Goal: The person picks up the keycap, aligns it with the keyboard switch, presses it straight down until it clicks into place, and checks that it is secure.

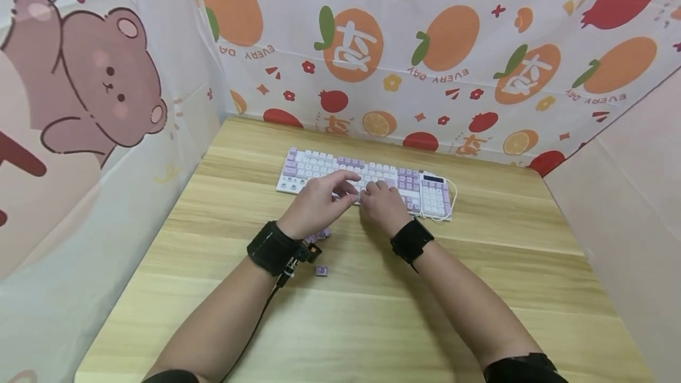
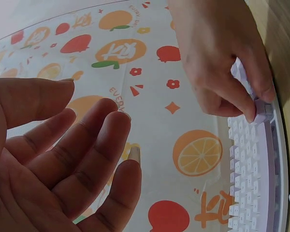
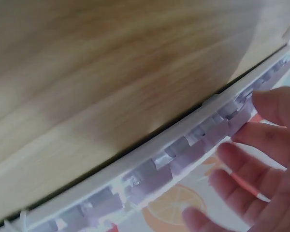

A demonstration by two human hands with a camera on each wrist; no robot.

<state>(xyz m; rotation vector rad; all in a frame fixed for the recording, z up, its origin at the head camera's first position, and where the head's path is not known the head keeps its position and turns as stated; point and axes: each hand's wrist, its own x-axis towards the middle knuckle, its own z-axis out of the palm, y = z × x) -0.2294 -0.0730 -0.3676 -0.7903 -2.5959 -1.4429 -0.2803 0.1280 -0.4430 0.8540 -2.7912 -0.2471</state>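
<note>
Black sleeves (image 1: 524,369) up close, and the right hand (image 1: 384,208) pinches a purple keycap (image 2: 264,112) at the near edge of the keyboard (image 1: 319,164)! Left hand (image 1: 319,201) hovers alongside, fingers loosely bent, thumb apart; loose caps (image 1: 321,270) on the table (image 1: 367,318).

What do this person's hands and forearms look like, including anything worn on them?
Both the left hand and right hand are bare, without gloves. Each wrist has a wide black band: left band, right band. A small dark device sits at the left one, with a black cable. Black sleeve edges show near the elbows.
</note>
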